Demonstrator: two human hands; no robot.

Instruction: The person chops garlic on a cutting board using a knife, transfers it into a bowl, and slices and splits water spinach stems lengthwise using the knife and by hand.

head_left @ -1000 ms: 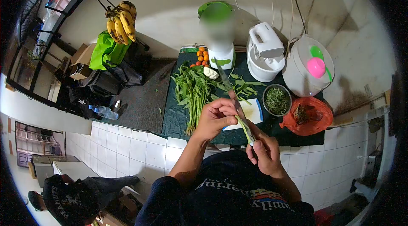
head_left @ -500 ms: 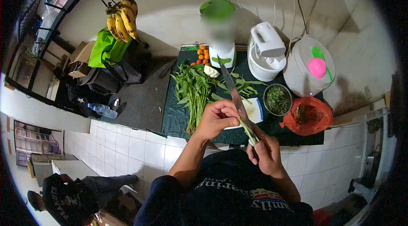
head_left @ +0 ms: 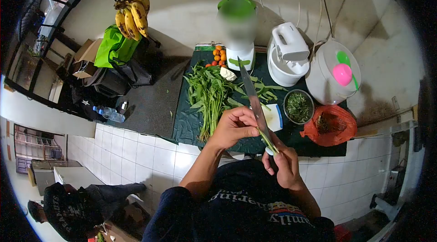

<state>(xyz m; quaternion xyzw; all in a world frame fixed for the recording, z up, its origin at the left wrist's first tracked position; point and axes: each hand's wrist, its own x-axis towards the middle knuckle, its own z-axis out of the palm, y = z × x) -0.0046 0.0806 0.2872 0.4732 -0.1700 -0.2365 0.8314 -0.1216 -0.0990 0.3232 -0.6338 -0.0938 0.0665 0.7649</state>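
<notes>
My left hand (head_left: 234, 129) pinches one end of a green stem (head_left: 265, 140) between thumb and fingers. My right hand (head_left: 283, 165) is closed round the handle of a long kitchen knife (head_left: 253, 94), its thumb against the stem's lower end. The blade points up and away, running alongside the stem. Below my hands on the table side lies a white cutting board (head_left: 273, 117) with a blue edge, partly hidden. A bunch of leafy water spinach (head_left: 207, 98) lies left of my hands, with loose leafy sprigs (head_left: 261, 90) beyond the board.
Right of the board stand a bowl of chopped greens (head_left: 298, 107) and a red plastic bag (head_left: 331, 126). Behind are a blender (head_left: 240, 55), a stand mixer (head_left: 289, 55), a white lidded container (head_left: 318, 80) and small orange fruits (head_left: 219, 54). A person (head_left: 75, 212) is at lower left.
Both hands keep nearly the same pose on the knife and stem. The stem lies slightly lower along the blade. The whole view has shifted a little, and the person at lower left has moved slightly.
</notes>
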